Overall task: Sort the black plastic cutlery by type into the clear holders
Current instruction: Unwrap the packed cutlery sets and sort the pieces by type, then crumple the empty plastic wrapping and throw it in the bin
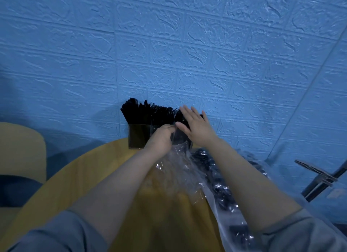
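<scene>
Clear holders (138,137) stand at the far edge of the round yellow table (90,178), against the blue wall. Black plastic cutlery (142,112) sticks up out of them in dense bunches. My left hand (161,137) is at the front of the right-hand holder, fingers curled around a bundle of black cutlery in a crinkled clear plastic wrapper (178,169). My right hand (195,125) lies flat with straight fingers on the tops of the cutlery in that same holder. The holder's right part is hidden behind both hands.
A clear bag with more black cutlery (223,191) lies along the table's right side. A yellow chair back (20,148) stands at the left. A metal bracket (319,174) juts out at the right by the wall.
</scene>
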Action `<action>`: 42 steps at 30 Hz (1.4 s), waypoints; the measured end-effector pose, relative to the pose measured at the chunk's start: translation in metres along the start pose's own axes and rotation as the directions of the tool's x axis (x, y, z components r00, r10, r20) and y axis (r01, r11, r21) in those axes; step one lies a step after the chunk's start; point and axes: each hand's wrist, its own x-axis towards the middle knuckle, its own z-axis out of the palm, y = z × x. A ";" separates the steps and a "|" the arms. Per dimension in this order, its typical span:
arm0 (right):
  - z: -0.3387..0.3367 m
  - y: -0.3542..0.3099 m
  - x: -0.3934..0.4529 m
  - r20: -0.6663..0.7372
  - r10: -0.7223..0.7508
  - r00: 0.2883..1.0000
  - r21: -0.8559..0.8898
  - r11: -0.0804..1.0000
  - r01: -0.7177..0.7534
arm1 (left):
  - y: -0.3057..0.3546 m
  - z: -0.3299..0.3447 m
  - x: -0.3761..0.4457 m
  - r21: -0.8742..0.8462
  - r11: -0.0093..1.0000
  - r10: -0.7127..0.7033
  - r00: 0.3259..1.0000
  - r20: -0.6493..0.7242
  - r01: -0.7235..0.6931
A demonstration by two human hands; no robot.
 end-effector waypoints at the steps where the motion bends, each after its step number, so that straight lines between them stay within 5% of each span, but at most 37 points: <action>1: -0.004 -0.004 -0.004 -0.090 0.001 0.996 0.054 0.999 0.004 | -0.001 -0.005 -0.005 -0.035 0.999 -0.014 0.999 -0.040 0.012; 5: -0.023 -0.018 -0.030 -0.420 0.192 0.887 0.348 0.937 -0.037 | -0.015 -0.028 -0.032 -0.072 0.979 -0.202 0.964 -0.172 0.192; 7: -0.031 -0.025 -0.049 -0.300 0.298 0.906 0.431 0.890 -0.149 | -0.026 -0.036 -0.048 -0.070 0.947 -0.321 0.939 -0.128 0.314; 10: -0.020 -0.040 -0.071 0.078 0.289 0.954 0.350 0.888 -0.298 | -0.030 -0.038 -0.074 -0.091 0.872 -0.476 0.876 0.076 0.482; 14: 0.019 -0.066 -0.086 0.405 0.264 0.876 0.147 0.926 -0.347 | -0.008 -0.025 -0.096 -0.273 0.720 -0.562 0.766 0.312 0.639; 18: 0.050 -0.082 -0.100 0.424 0.258 0.868 0.056 0.949 -0.310 | 0.011 -0.018 -0.107 -0.282 0.757 -0.516 0.804 0.297 0.590; 23: 0.051 -0.106 -0.110 0.373 0.280 0.885 0.372 0.828 -0.419 | 0.016 -0.023 -0.122 -0.267 0.794 -0.479 0.832 0.279 0.547; 28: 0.038 -0.128 -0.124 0.370 0.350 0.861 0.596 0.621 -0.509 | 0.019 -0.027 -0.139 -0.448 0.661 -0.528 0.797 0.293 0.602; 32: 0.042 -0.143 -0.142 0.227 0.457 0.860 0.764 0.463 -0.448 | 0.025 -0.029 -0.153 -0.607 0.509 -0.562 0.770 0.303 0.610; 37: 0.033 -0.155 -0.166 0.180 0.547 0.818 0.803 0.398 -0.443 | 0.036 -0.032 -0.168 -0.663 0.362 -0.578 0.716 0.392 0.655; 42: 0.021 -0.162 -0.187 0.248 0.551 0.797 0.810 0.334 -0.483 | 0.050 -0.034 -0.184 -0.584 0.414 -0.616 0.688 0.385 0.698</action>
